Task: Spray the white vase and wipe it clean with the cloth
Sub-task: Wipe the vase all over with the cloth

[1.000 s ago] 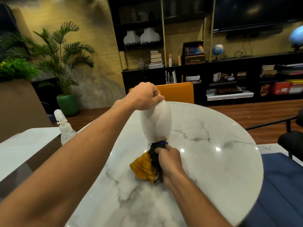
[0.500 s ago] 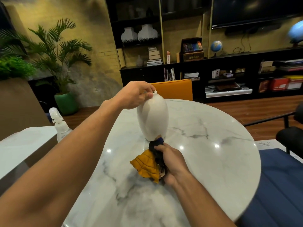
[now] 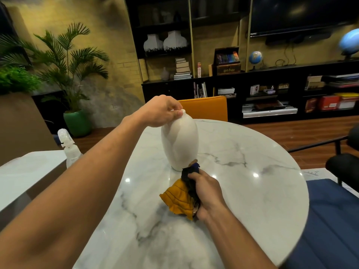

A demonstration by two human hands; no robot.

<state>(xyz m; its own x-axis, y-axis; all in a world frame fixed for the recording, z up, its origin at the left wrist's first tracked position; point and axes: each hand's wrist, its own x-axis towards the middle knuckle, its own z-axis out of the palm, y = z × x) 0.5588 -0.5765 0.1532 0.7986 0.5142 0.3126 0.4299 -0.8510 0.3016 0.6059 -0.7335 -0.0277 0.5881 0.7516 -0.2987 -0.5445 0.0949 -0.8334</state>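
Observation:
The white vase (image 3: 179, 140) stands upright on the round marble table (image 3: 252, 171). My left hand (image 3: 161, 111) grips its narrow neck from above, fingers curled round the rim. My right hand (image 3: 206, 193) clutches a bunched yellow and dark blue cloth (image 3: 179, 197) and holds its dark end against the vase's base on the near right side. A clear spray bottle (image 3: 68, 146) stands at the table's left edge, apart from both hands and partly hidden behind my left forearm.
An orange chair (image 3: 206, 107) stands behind the table. A blue seat (image 3: 330, 220) and a black chair (image 3: 343, 162) are at the right. A second marble surface (image 3: 29, 171) adjoins on the left. Potted plants and dark shelves line the far wall.
The vase has gone from tilted to upright on its base. My right hand with the cloth has stayed at the vase's foot. My left hand keeps its grip on the neck.

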